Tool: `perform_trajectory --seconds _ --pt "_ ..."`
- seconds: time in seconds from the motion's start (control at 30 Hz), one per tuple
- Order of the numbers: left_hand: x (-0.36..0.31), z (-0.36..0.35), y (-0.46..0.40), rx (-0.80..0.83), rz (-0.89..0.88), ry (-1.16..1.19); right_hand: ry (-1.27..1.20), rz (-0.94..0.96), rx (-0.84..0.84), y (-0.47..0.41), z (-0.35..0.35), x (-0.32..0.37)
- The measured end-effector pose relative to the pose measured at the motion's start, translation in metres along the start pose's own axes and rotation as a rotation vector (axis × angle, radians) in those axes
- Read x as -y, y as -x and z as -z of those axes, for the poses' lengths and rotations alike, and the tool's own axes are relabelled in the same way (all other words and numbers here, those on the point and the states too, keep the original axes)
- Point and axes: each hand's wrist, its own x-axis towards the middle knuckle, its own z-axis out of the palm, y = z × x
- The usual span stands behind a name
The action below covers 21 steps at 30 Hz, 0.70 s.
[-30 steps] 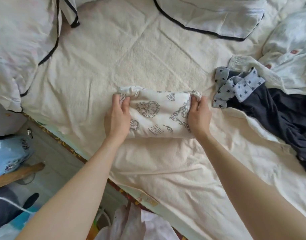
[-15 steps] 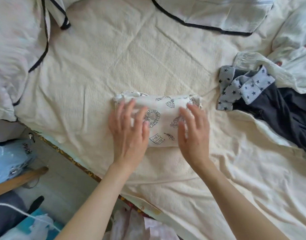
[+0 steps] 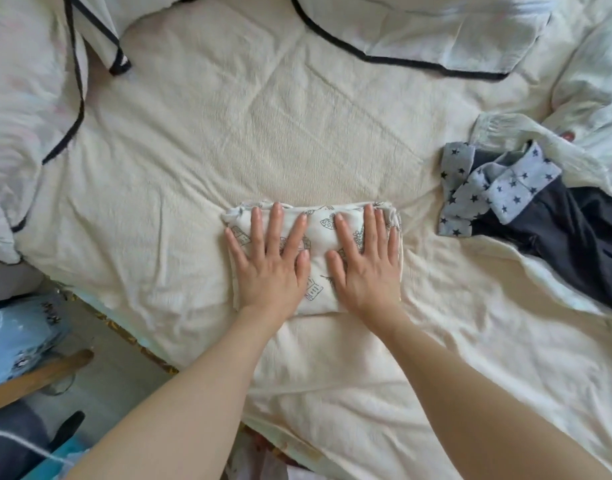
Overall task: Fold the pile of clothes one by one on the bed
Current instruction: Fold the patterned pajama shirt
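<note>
A small white garment with grey line drawings (image 3: 317, 289) lies folded into a compact rectangle in the middle of the cream bed cover (image 3: 249, 140). My left hand (image 3: 269, 263) presses flat on its left half, fingers straight and spread. My right hand (image 3: 365, 265) lies flat on its right half in the same way. To the right a dark navy garment with a light-blue star-print collar (image 3: 498, 188) lies crumpled, partly under a pale white garment with red spots (image 3: 588, 116).
White pillows with black piping lie at the far left (image 3: 27, 98) and at the top (image 3: 418, 32). The bed's edge runs diagonally at lower left; beyond it are the floor, a light-blue bag (image 3: 17, 337) and a wooden stick (image 3: 37, 375).
Both hands let go of the garment's side edges, moved onto its top and now lie flat, pressing it down. The folded bundle stays in the same place.
</note>
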Motion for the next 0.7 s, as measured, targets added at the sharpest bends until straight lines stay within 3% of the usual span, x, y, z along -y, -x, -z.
perform_trajectory --seconds 0.1,0.17,0.23,0.33,0.47,0.6,0.7 --pt "-0.002 0.022 0.001 0.045 0.016 0.119 -0.083 -0.025 0.114 0.000 0.015 0.004" --pt "0.003 0.040 0.006 0.003 0.005 0.353 -0.156 -0.001 0.138 0.000 0.031 0.001" --pt "0.015 0.050 0.013 -0.129 0.012 0.681 -0.226 0.039 0.042 0.006 0.046 -0.006" --pt "0.030 0.056 0.023 -0.258 0.175 0.911 -0.316 -0.075 -0.080 0.016 0.057 -0.021" --pt "0.037 0.053 0.023 -0.136 0.393 0.934 -0.599 -0.436 0.039 0.012 0.053 -0.028" --pt "0.044 0.048 0.023 0.092 0.347 1.070 -0.771 -0.485 0.134 0.008 0.044 -0.020" --pt "0.048 0.051 0.028 0.129 0.327 1.174 -0.792 -0.472 0.122 0.010 0.047 -0.016"
